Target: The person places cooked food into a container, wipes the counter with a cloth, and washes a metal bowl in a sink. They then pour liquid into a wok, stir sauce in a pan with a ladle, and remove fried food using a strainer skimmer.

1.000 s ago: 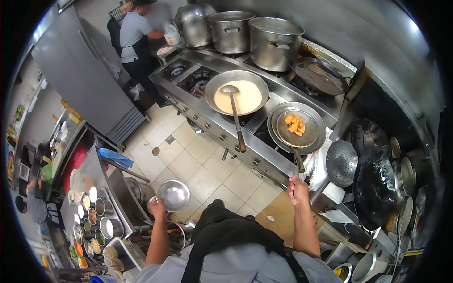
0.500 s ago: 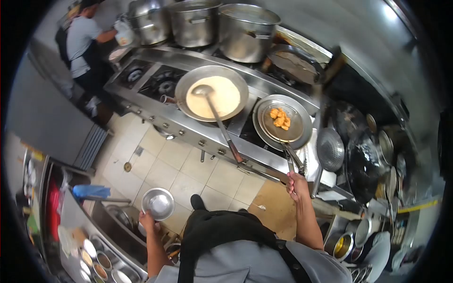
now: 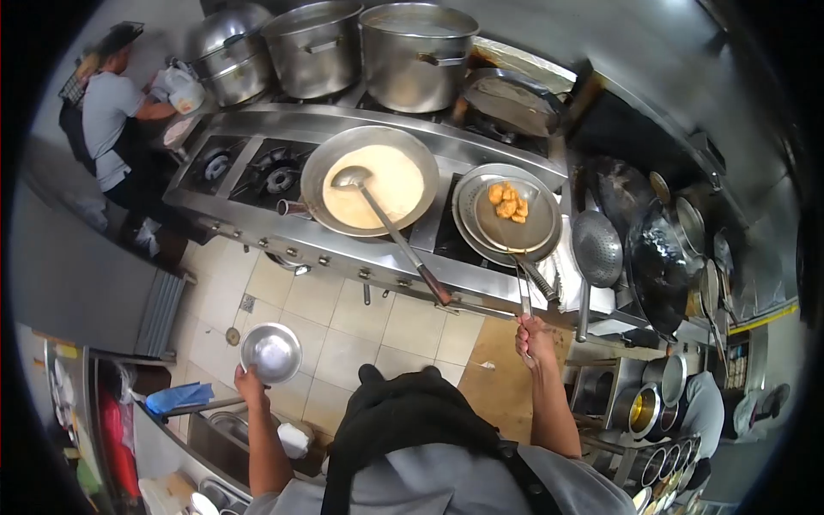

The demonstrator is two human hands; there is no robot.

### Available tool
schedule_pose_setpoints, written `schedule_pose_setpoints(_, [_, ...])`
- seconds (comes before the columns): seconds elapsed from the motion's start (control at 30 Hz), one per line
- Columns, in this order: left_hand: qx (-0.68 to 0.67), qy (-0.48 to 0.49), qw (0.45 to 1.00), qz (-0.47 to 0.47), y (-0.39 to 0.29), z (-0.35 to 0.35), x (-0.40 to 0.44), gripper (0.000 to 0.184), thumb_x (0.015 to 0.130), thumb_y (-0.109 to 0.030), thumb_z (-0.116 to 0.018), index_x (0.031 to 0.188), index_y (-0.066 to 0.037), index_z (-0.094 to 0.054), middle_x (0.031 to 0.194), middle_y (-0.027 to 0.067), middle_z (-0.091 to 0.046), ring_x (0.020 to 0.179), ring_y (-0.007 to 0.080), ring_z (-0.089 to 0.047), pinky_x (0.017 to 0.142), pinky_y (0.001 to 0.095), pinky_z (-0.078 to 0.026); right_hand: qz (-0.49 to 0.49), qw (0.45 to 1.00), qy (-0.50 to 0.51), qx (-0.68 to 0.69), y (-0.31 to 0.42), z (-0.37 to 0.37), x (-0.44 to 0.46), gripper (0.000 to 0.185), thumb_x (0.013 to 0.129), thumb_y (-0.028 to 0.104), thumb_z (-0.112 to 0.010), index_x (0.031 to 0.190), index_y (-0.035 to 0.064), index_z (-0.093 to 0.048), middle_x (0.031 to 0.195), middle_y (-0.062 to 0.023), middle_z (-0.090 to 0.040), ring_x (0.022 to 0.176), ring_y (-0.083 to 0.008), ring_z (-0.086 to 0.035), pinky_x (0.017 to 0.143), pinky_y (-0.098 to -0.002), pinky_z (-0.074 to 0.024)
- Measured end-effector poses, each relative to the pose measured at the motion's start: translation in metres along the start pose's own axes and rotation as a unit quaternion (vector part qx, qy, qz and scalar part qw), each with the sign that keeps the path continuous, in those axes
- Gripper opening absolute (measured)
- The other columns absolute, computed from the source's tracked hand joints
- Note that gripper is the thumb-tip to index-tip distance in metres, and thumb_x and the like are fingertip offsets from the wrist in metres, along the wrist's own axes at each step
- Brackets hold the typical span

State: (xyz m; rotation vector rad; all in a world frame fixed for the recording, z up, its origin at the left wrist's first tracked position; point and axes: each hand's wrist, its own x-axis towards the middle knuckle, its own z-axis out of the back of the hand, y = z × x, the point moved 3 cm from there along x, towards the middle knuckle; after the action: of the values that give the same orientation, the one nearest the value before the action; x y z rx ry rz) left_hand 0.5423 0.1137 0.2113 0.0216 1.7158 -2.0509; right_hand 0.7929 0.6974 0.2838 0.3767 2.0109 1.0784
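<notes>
My left hand grips the rim of a metal bowl, held over the floor. My right hand is closed round the handle of a strainer that lies over a larger pan on the stove. Several golden fried pieces sit in the strainer. To its left, a wok holds a creamy pale liquid, and a ladle rests in it with its wooden handle over the stove's front edge.
Large pots line the back of the stove. A perforated skimmer and dark woks hang at the right. One co-worker stands at the far left with a plastic bag; another person's sleeve shows at lower right.
The view has turned, so the stove now sits further left and the pans at lower right show more. Both hands keep their holds, and the fried pieces stay in the strainer.
</notes>
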Motion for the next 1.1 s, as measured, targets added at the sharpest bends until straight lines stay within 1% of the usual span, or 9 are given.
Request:
schedule_pose_setpoints(0.27, [-0.033, 0.009, 0.999, 0.006, -0.008, -0.003, -0.048, 0.016, 0.080, -0.008, -0.052, 0.094, -0.002, -0.057, 0.078, 0.0048, -0.060, 0.062, 0.0135, -0.056, 0.054, 0.0277, -0.045, -0.015, 0.972, -0.046, -0.230, 0.022, 0.013, 0.016, 0.028, 0.085, 0.027, -0.060, 0.095, 0.0004, -0.054, 0.065, -0.0112, -0.057, 0.050, -0.0213, -0.056, 0.042, -0.0316, -0.0442])
schedule_pose_setpoints(0.3, [-0.022, -0.016, 1.000, 0.002, -0.012, -0.006, -0.057, 0.014, 0.080, -0.009, -0.052, 0.091, -0.002, -0.057, 0.071, 0.0039, -0.057, 0.054, 0.0125, -0.052, 0.044, 0.0270, -0.040, 0.235, 0.833, -0.157, -0.476, 0.051, -0.002, 0.004, 0.034, 0.083, 0.026, -0.062, 0.101, -0.0014, -0.054, 0.077, -0.0163, -0.058, 0.065, -0.0262, -0.059, 0.056, -0.0357, -0.0468])
schedule_pose_setpoints(0.33, [-0.007, -0.042, 0.999, 0.001, -0.013, -0.002, -0.064, 0.011, 0.080, -0.009, -0.053, 0.088, -0.003, -0.057, 0.065, 0.0030, -0.055, 0.045, 0.0115, -0.049, 0.034, 0.0262, -0.036, 0.449, 0.566, -0.246, -0.646, 0.066, -0.027, -0.014, 0.041, 0.080, 0.026, -0.064, 0.107, -0.0032, -0.053, 0.089, -0.0214, -0.060, 0.081, -0.0311, -0.061, 0.069, -0.0398, -0.0495])
schedule_pose_setpoints(0.4, [-0.022, -0.040, 0.998, 0.036, -0.003, 0.006, -0.066, 0.012, 0.081, -0.009, -0.052, 0.090, -0.003, -0.056, 0.065, 0.0034, -0.056, 0.045, 0.0118, -0.050, 0.034, 0.0265, -0.036, 0.383, 0.764, -0.120, -0.505, 0.070, -0.090, -0.006, 0.054, 0.078, 0.028, -0.066, 0.117, -0.0045, -0.049, 0.111, -0.0253, -0.054, 0.108, -0.0375, -0.051, 0.092, -0.0441, -0.0407])
schedule_pose_setpoints(0.47, [-0.026, -0.055, 0.998, 0.030, 0.005, 0.011, -0.065, 0.013, 0.081, -0.010, -0.052, 0.091, -0.003, -0.056, 0.066, 0.0037, -0.056, 0.046, 0.0119, -0.050, 0.034, 0.0265, -0.037, 0.442, 0.681, -0.002, -0.584, 0.042, -0.161, 0.008, 0.059, 0.078, 0.024, -0.066, 0.124, -0.0034, -0.041, 0.112, -0.0257, -0.051, 0.100, -0.0399, -0.053, 0.088, -0.0467, -0.0413])
schedule_pose_setpoints(0.77, [-0.087, -0.109, 0.990, 0.027, 0.036, 0.048, -0.065, 0.014, 0.080, -0.010, -0.052, 0.090, -0.003, -0.057, 0.067, 0.0033, -0.056, 0.046, 0.0123, -0.051, 0.034, 0.0268, -0.038, 0.238, 0.674, 0.117, -0.690, -0.040, -0.200, 0.106, 0.042, 0.085, 0.013, -0.046, 0.124, -0.0009, -0.037, 0.102, -0.0289, -0.055, 0.091, -0.0421, -0.059, 0.079, -0.0482, -0.0466])
schedule_pose_setpoints(0.87, [-0.093, -0.129, 0.986, 0.052, 0.059, 0.063, -0.071, 0.013, 0.080, -0.011, -0.051, 0.089, -0.004, -0.057, 0.066, 0.0027, -0.055, 0.046, 0.0125, -0.051, 0.035, 0.0267, -0.038, 0.332, 0.701, 0.138, -0.615, -0.022, -0.194, 0.098, 0.031, 0.087, 0.014, -0.047, 0.114, 0.0000, -0.045, 0.076, -0.0221, -0.057, 0.074, -0.0379, -0.062, 0.065, -0.0438, -0.0513])
schedule_pose_setpoints(0.97, [-0.071, -0.142, 0.985, 0.071, 0.072, 0.071, -0.074, 0.012, 0.079, -0.014, -0.051, 0.087, -0.007, -0.056, 0.065, 0.0020, -0.054, 0.046, 0.0131, -0.050, 0.035, 0.0268, -0.039, 0.088, 0.885, 0.159, -0.428, -0.010, -0.218, 0.096, 0.020, 0.089, 0.020, -0.050, 0.095, 0.0012, -0.047, 0.063, -0.0061, -0.048, 0.046, -0.0129, -0.051, 0.031, -0.0281, -0.0404])
schedule_pose_setpoints(1.1, [-0.059, -0.134, 0.986, 0.084, 0.077, 0.073, -0.074, 0.015, 0.078, -0.015, -0.051, 0.088, -0.005, -0.056, 0.066, 0.0024, -0.054, 0.047, 0.0137, -0.051, 0.036, 0.0270, -0.040, 0.021, 0.906, 0.153, -0.394, -0.008, -0.244, 0.088, 0.014, 0.089, 0.019, -0.051, 0.090, 0.0049, -0.048, 0.061, 0.0004, -0.044, 0.044, -0.0084, -0.042, 0.033, -0.0268, -0.0403])
